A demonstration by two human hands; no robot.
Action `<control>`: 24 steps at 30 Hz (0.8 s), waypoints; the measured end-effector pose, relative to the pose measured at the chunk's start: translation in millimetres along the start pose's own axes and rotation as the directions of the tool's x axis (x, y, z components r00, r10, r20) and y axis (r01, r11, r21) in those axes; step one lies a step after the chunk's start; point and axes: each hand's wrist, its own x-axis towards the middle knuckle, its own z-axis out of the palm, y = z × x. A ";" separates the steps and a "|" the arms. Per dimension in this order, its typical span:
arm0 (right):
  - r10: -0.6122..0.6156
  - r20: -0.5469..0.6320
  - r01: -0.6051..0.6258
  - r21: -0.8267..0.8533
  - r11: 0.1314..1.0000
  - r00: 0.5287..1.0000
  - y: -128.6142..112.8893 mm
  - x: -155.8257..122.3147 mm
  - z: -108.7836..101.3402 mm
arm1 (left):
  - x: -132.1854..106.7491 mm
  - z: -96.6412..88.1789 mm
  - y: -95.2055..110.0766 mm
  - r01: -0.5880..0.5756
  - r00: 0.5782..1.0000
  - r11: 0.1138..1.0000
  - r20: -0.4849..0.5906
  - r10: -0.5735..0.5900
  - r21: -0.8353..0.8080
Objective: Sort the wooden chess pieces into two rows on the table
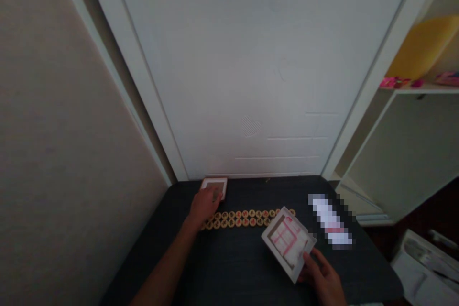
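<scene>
Toward the back left of the dark table, my left hand (207, 204) reaches over a shallow box or frame (225, 182) with a pale rim, a reddish edge and a brownish middle. Its fingers lie stretched across that box and hide part of it. My right hand (321, 275) grips a white-edged, frame-like shallow box or lid (287, 239) with pink lines on its face, held tilted by its lower right corner above the table. Between the hands lie round wooden Chinese chess pieces (245, 217) in two rows, marked in red and black; the tilted piece covers some at the right.
The dark table (229, 267) has rounded corners and meets a white panel (251, 81) at the back. A blurred-out white strip (330, 222) lies at its right. Beyond are a shelf (423, 90) with a yellow object and a white box-like item (423, 267) low down.
</scene>
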 end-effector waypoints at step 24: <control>-0.197 0.243 0.223 -0.086 0.971 0.950 -14.8 -22.8 45.3 | -97.3 7.7 98.8 0.095 0.995 0.666 0.079 -0.055 -0.739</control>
